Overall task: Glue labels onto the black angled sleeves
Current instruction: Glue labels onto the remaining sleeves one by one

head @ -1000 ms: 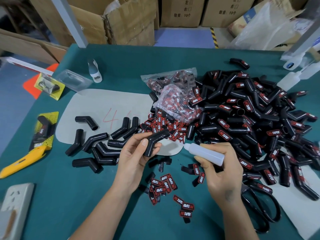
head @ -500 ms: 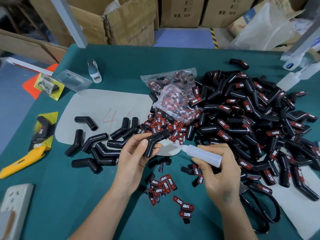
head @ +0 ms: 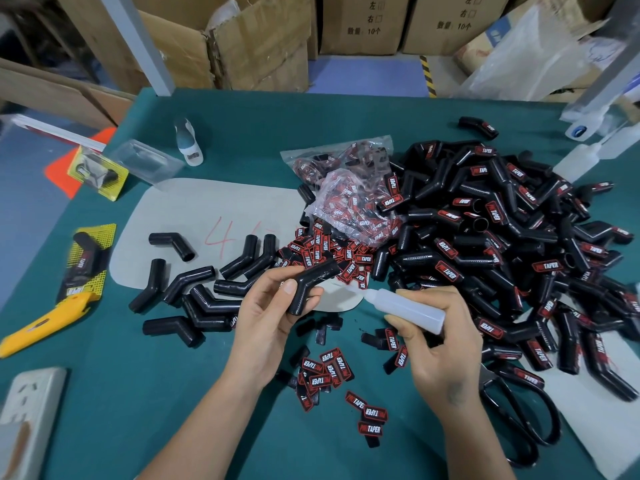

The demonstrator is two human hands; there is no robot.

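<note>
Above the bench's six o'clock, the left hand (head: 273, 317) pinches a light, rubbery-looking sleeve (head: 313, 284) at its bend; the right hand (head: 440, 344) grips the glue bottle (head: 405, 308).

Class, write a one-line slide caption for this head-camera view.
Left hand holds a black angled sleeve while the right hand aims a glue bottle at it.

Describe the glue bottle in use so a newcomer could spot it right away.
On the green table, look at the near middle, beside the big sleeve pile. The right hand holds the translucent white glue bottle. Unlike the far-right bottles, it is held, nozzle toward the left hand's sleeve.
</note>
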